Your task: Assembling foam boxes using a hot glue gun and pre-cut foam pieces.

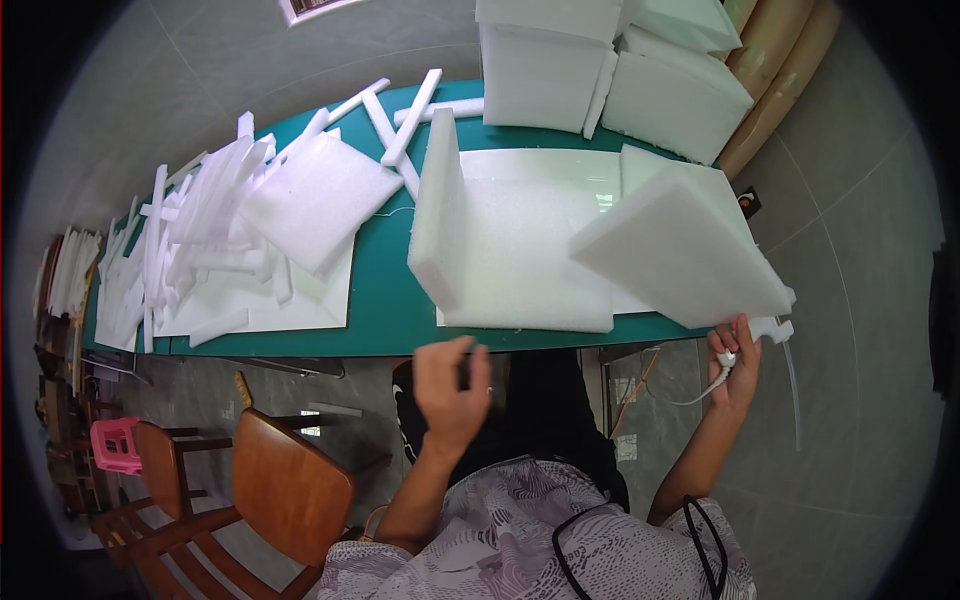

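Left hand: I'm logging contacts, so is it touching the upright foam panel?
Apart: the head view shows a strip of teal table between the left hand and the upright foam panel.

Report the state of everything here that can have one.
Left hand: seemingly empty, fingers curled
Right hand: closed around white corded tool
Foam panel: standing on edge
Middle foam sheet: lying flat
Right foam sheet: tilted
Foam strips: loosely heaped
Green table: partly covered
Nearer wooden chair: unoccupied

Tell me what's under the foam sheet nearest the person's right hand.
Around the foam sheet, a flat foam piece, a white board and the green table show; whatever its middle covers can't be seen.
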The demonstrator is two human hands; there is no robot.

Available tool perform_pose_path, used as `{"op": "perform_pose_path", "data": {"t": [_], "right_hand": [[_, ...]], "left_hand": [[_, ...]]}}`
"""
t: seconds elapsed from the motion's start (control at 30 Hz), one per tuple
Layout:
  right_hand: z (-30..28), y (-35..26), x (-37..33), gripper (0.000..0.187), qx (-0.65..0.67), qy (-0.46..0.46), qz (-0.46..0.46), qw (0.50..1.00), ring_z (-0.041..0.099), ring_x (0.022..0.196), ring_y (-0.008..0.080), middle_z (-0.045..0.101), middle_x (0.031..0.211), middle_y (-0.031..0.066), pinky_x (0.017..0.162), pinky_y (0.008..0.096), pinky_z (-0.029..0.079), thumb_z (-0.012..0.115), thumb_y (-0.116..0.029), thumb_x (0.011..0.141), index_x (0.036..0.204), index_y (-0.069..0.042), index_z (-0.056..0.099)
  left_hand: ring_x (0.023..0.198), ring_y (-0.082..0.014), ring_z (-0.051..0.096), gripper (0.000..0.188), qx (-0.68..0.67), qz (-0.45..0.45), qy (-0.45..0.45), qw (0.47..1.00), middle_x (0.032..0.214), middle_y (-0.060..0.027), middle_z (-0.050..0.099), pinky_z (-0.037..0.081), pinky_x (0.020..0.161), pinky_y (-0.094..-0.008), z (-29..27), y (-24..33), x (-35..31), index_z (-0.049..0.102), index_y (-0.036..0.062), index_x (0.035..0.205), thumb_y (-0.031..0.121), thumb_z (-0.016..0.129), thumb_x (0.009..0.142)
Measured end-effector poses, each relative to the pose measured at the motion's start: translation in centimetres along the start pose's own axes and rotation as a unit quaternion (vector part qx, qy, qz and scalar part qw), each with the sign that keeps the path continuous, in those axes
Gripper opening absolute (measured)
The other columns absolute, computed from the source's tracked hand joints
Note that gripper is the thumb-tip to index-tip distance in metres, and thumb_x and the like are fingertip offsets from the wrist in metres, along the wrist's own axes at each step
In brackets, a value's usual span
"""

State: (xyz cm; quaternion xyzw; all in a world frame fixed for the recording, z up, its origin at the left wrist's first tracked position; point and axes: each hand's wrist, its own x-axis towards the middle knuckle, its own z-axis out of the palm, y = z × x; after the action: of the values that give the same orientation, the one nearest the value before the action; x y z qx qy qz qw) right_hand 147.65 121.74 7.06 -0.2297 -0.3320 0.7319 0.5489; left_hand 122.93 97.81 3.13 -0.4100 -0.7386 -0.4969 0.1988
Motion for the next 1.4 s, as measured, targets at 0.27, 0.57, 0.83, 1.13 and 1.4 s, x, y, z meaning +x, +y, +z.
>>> {"op": "perform_pose_path", "data": {"t": [0.27,0.57,0.83,1.13,1.4], "right_hand": [[-1.5,-0.5,0.5,0.023,0.028,0.024,-0.014,0.999,0.04,0.062,0.0057,0.048,0.082,-0.0016,0.055,0.0232,0.034,0.061,-0.002,0.091,0.11,-0.006,0.048],[-2.9,-1.3,0.6,0.023,0.018,0.012,-0.005,1.0,0.041,0.062,0.0059,0.048,0.082,-0.0016,0.055,0.023,0.034,0.061,-0.002,0.091,0.111,-0.006,0.049],[-2.2,-1.1,0.6,0.024,0.014,0.018,-0.013,1.0,0.04,0.061,0.0057,0.049,0.083,-0.0014,0.054,0.023,0.034,0.061,-0.002,0.091,0.111,-0.006,0.049],[-5.2,-2.8,1.0,0.01,0.045,0.05,-0.016,0.998,0.04,0.06,0.0053,0.049,0.076,-0.0006,0.053,0.0224,0.032,0.062,-0.007,0.092,0.095,-0.004,0.052],[-6.2,-2.8,1.5,0.016,0.055,-0.013,0.005,0.998,0.04,0.059,0.0054,0.053,0.083,0.0016,0.052,0.0223,0.032,0.059,-0.005,0.093,0.105,-0.003,0.05]], "left_hand": [[0.108,-0.026,0.052,0.047,0.101,0.185,-0.182,0.96,0.119,-0.009,0.054,0.035,0.095,-0.0443,5.6,4.2,1.3,0.061,0.0112,0.118,0.017,0.074,0.073],[0.103,-0.0229,0.054,0.042,0.125,0.261,-0.213,0.933,0.116,-0.0073,0.057,0.039,0.089,-0.0414,4.8,1.9,1.7,0.06,0.0106,0.119,0.01,0.061,0.077],[0.107,-0.0258,0.054,0.041,0.09,0.294,-0.217,0.926,0.115,-0.0104,0.057,0.04,0.091,-0.0423,7.9,4.8,3.8,0.059,0.0063,0.12,0.011,0.059,0.08],[0.105,-0.0273,0.056,0.036,0.091,0.364,-0.235,0.896,0.11,-0.0109,0.059,0.046,0.087,-0.0414,4.9,3.5,4.4,0.062,0.0007,0.112,0.013,0.06,0.079],[0.121,-0.0343,0.051,0.029,0.0,0.247,-0.288,0.925,0.12,-0.0119,0.06,0.042,0.103,-0.0485,-4.1,-2.5,2.9,0.066,0.0019,0.101,0.0,0.065,0.072]]}}
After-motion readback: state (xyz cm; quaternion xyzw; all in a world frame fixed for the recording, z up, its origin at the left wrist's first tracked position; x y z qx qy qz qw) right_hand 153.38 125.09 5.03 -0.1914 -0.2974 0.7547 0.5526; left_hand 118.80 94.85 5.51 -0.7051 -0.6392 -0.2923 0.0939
